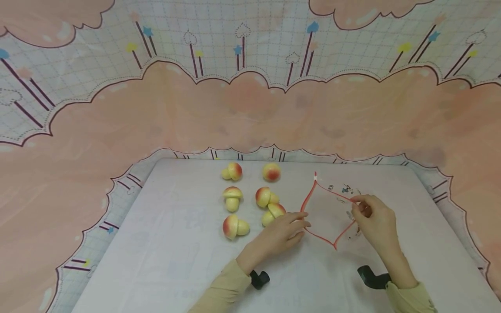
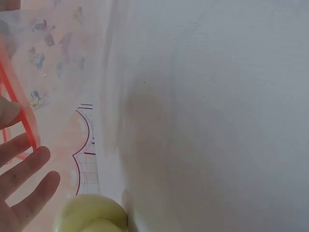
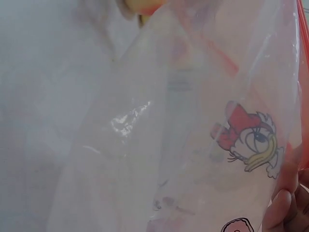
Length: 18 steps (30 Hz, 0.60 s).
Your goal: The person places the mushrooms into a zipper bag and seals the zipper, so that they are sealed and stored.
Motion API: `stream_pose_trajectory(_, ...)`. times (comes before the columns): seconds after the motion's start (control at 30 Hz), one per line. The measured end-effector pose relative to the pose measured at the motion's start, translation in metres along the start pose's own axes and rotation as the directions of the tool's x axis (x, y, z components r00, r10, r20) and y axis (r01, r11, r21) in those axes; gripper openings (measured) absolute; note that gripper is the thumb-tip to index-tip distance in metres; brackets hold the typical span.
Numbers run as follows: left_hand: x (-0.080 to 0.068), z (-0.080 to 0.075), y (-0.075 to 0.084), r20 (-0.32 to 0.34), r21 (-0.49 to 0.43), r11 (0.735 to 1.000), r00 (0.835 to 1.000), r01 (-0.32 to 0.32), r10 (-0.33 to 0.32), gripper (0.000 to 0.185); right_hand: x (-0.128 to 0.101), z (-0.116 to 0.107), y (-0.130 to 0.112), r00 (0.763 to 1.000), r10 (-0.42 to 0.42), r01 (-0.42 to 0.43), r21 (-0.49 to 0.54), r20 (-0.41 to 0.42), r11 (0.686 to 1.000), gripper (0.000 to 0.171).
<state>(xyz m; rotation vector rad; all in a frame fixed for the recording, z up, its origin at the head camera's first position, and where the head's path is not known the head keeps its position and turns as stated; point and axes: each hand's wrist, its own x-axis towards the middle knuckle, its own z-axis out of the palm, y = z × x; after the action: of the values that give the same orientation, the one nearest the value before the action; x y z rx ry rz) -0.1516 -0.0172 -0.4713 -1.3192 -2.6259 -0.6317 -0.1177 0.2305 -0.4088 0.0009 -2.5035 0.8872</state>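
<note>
A clear zip bag (image 1: 326, 213) with a red rim lies on the white table, its mouth held wide. My left hand (image 1: 303, 221) pinches the rim's near-left side; in the left wrist view the red strip (image 2: 24, 111) runs between thumb and fingers (image 2: 24, 169). On the far-right side of the rim my right hand (image 1: 358, 204) pinches it. The right wrist view is filled by the bag (image 3: 193, 145) and its cartoon print (image 3: 251, 140), with a fingertip (image 3: 280, 208) at the corner. Several toy mushrooms (image 1: 235, 226) lie left of the bag, the nearest one (image 1: 273, 213) beside my left hand.
The mushrooms lie in two columns, from the far pair (image 1: 232, 171) to the near one. White cloth (image 1: 176, 243) covers the table. A pink cloud-patterned cloth (image 1: 250, 113) hangs behind and around it. One mushroom stem (image 2: 89, 212) shows under my left hand.
</note>
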Motion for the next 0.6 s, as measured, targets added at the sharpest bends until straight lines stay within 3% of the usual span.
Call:
stream_pose_trajectory(0.1, -0.004, -0.002, -0.001, -0.011, 0.007, 1.0, 1.0, 0.016, -0.016, 0.026, 0.0, 0.0, 0.0, 1.0, 0.003, -0.003, -0.003, -0.003, 1.0, 0.015)
stream_pose_trajectory(0.33, -0.012, -0.011, -0.005, -0.112, 0.029, 1.0, 0.994, 0.004, -0.001, 0.027, 0.001, 0.001, 0.0, 1.0, -0.01, 0.01, 0.005, -0.026, 1.0, 0.014)
stream_pose_trajectory(0.6, -0.027, -0.025, -0.01, -0.185, 0.013, 0.997, 0.98, 0.071, -0.067, 0.027, 0.002, 0.003, 0.0, 0.999, -0.012, 0.012, 0.002, -0.038, 1.0, 0.012)
